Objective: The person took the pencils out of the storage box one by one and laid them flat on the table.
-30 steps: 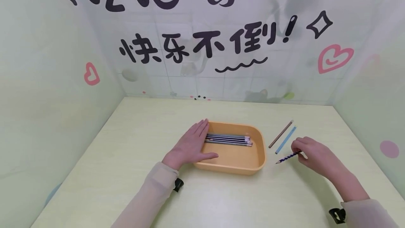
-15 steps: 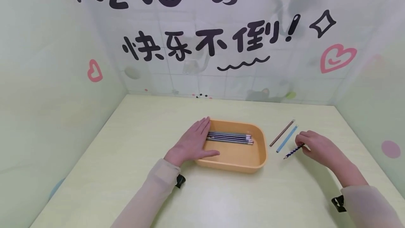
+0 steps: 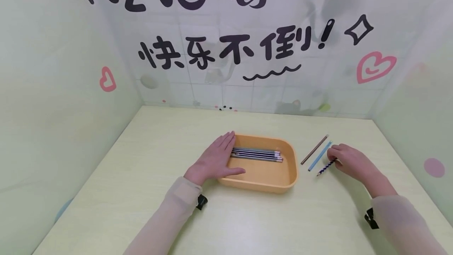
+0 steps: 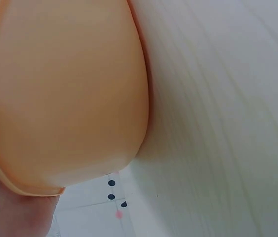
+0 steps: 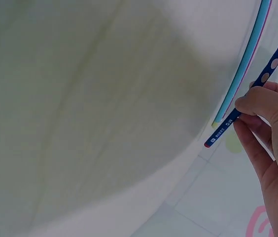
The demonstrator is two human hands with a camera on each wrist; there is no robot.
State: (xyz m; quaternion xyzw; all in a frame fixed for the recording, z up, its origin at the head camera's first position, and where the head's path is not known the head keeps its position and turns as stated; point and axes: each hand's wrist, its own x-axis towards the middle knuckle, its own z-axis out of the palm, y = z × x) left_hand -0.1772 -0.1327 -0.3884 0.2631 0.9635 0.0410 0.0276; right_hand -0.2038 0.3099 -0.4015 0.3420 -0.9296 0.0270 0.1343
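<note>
My left hand [image 3: 212, 159] rests with straight fingers on the left rim of an orange tray [image 3: 262, 187], its thumb stretched over the inside. Several dark striped pencils [image 3: 256, 154] lie side by side in the tray, their left ends hidden by the hand. To the right of the tray, my right hand [image 3: 352, 164] pinches a dark blue pencil [image 5: 231, 117] with pale round spots between thumb and fingers. In the head view its tip points down and left. Beside it on the table lie a light blue pencil [image 3: 319, 156] and a brown pencil [image 3: 314, 150].
A pale wood-grain table [image 3: 141, 192] carries everything. A printed wall sheet [image 3: 198, 89] with black lettering and pink hearts closes off the back, and pale walls stand on both sides. A black clip-like piece [image 3: 371, 218] is at the right sleeve, another [image 3: 201, 202] at the left.
Over the last second my right hand has moved slightly away from me, carrying the spotted pencil closer alongside the light blue one. My left hand stays on the tray rim.
</note>
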